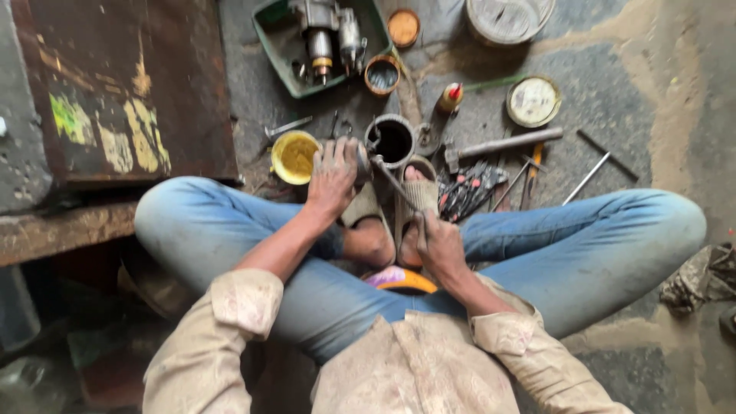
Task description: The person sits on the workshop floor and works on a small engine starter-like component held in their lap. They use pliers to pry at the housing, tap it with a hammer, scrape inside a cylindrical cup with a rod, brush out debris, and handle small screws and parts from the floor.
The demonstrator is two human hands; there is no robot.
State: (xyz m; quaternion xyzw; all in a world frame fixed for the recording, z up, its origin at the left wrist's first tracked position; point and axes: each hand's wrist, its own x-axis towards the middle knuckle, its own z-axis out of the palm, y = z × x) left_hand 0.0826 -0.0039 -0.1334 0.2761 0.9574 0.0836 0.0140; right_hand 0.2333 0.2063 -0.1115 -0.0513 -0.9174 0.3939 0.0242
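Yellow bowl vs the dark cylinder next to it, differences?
The yellow bowl is bright yellow and shallow with a pale inside; the dark cylinder is grey metal, deep and black inside. The bowl lies beside the left hand; the cylinder takes the rod held by the right hand. Both stand open-topped on the floor.

Stuff's all over my stained concrete floor (pixel 613 100): green tray (pixel 270 31) with a motor part, yellow tub (pixel 294 156), hammer (pixel 502 143), round tin lids (pixel 533 100), some rods (pixel 587 178), rag (pixel 701 277).

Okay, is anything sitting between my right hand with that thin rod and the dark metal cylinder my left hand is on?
Nothing visible does. The thin rod runs from the right hand to the dark metal cylinder, which the left hand steadies.
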